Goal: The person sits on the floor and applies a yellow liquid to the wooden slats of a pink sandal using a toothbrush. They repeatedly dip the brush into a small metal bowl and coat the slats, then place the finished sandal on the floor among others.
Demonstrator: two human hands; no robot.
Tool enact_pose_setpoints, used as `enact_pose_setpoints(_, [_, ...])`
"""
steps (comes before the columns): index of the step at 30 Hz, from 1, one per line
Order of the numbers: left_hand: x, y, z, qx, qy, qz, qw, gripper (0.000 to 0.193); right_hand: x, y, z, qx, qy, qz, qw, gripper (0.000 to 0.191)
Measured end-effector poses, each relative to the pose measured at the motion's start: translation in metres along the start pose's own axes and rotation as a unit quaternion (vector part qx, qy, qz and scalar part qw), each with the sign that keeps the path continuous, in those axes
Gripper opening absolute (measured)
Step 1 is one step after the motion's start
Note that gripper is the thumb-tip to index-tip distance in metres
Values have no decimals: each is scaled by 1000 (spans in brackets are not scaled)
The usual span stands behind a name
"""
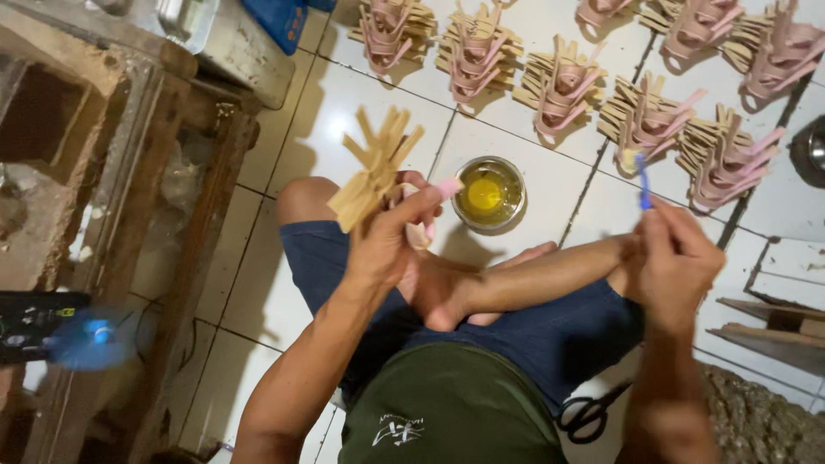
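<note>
We see a person sitting cross-legged on a white tiled floor [361,94], viewed from above. The left hand [382,245], a little left of the centre of the frame, is closed around a bundle of tan strips [374,167] that fan out above the fingers; a pink strip [447,187] sticks out to the right under the thumb. The right hand [679,258], at the right side of the frame, is pinched shut on a thin blue brush [643,182], which points up and carries a yellowish tip. The two hands are well apart from each other.

Between the hands, on the floor just beyond the knees, stands a small round bowl [490,193] with yellow liquid inside. Along the upper edge of the frame lie many finished pieces [563,86] of tan and pink strips, set in rows. At the lower right, beside the leg, we see black scissors [593,414] on the floor. At the left side stands a rough wooden frame [185,206], and a blurred small blue fan [82,339] is in the lower left.
</note>
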State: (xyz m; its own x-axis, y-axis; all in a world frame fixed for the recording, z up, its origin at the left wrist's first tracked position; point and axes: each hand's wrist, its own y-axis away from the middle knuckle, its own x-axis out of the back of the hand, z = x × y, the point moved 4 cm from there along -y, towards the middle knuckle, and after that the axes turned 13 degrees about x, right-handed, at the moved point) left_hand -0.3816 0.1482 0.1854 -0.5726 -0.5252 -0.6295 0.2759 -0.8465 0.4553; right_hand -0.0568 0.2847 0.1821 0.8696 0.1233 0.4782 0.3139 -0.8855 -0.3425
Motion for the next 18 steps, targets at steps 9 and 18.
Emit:
enact_pose_setpoints(9, [-36,32,21,-34,-90,45,994,32,-67,14,-104,67,-147,-91,983,23])
enact_pose_setpoints(18, [-31,36,31,-94,-140,29,985,74,-87,4,-127,94,-67,-107,988,23])
